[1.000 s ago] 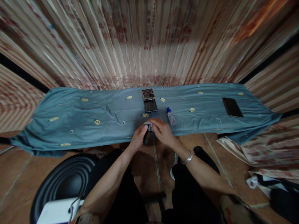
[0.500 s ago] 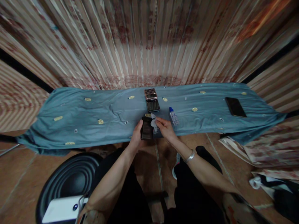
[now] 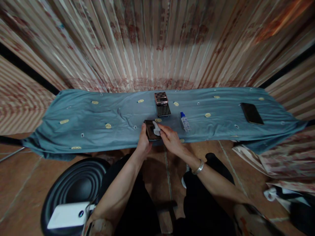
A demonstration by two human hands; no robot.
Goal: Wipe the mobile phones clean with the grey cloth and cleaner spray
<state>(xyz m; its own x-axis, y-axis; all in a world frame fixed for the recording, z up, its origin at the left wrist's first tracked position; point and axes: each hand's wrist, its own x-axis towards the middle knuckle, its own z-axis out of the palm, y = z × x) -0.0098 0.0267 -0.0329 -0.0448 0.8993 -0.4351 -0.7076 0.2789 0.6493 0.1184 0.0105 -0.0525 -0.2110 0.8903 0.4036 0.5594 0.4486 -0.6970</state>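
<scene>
My left hand [image 3: 143, 141] is closed round the left side of a dark, shiny phone [image 3: 149, 128], holding it near the front edge of the cloth-covered table. A small grey cloth [image 3: 156, 129] is pinched in the fingers of my right hand [image 3: 170, 138] and lies against the phone's face. Just beyond the hands, an opened flip phone [image 3: 163, 110] with a checkered cover part rests on the table. To the right of my right hand a small clear bottle with a blue cap [image 3: 185, 123] lies on its side.
A teal patterned cloth [image 3: 118, 131] covers the narrow table. A dark phone-like slab [image 3: 252, 113] lies at the right. Pleated curtains [image 3: 142, 46] hang behind. At lower left a white power bank [image 3: 66, 215] rests on a round black stool [image 3: 78, 186].
The held phone has turned from upright to more sideways. My right hand has brought the grey cloth from the phone's right edge onto its face.
</scene>
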